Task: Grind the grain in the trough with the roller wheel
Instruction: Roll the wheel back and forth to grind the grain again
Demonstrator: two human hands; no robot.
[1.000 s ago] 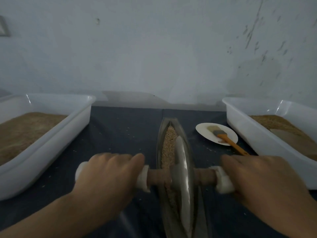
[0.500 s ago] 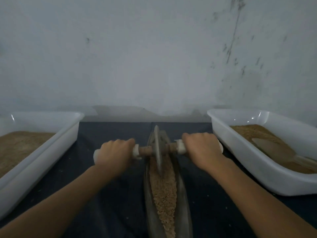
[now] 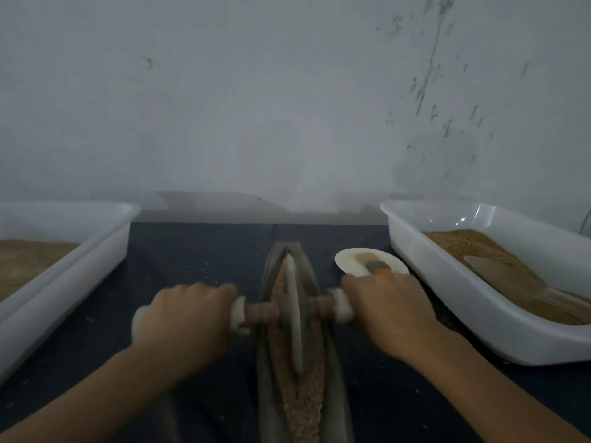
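Our fingers [image 3: 204,290] are curled over the two ends of the axle [image 3: 260,311]: the left hand [image 3: 184,318] wraps the pale left grip, the right hand [image 3: 387,310] wraps the right one, both closed tight with nothing else in them. Between them the wheel [image 3: 292,311] stands upright on edge in the trough [image 3: 332,362], about midway along it, sitting in the grain [image 3: 300,401]. The frame is blurred around the hands, so we cannot tell just how deep the rim sits.

We judge the wheel to be heavy and rigid, stone or metal by its look, so its own weight does much of the crushing. The hold belongs on the grips at both ends, even on each side, or the thin disc may tip and ride up the trough wall. The grain is loose and light and may spill over the narrow rim.

The trough holds coarse tan grain along its length. Just right of it on the desk [image 3: 198,251], a small plate [image 3: 348,260] carries a brush [image 3: 377,266]. Further right, a white tub [image 3: 447,298] holds brown meal with a scoop [image 3: 502,276] lying in it. On the left, another tub [image 3: 80,260] holds similar brown material.
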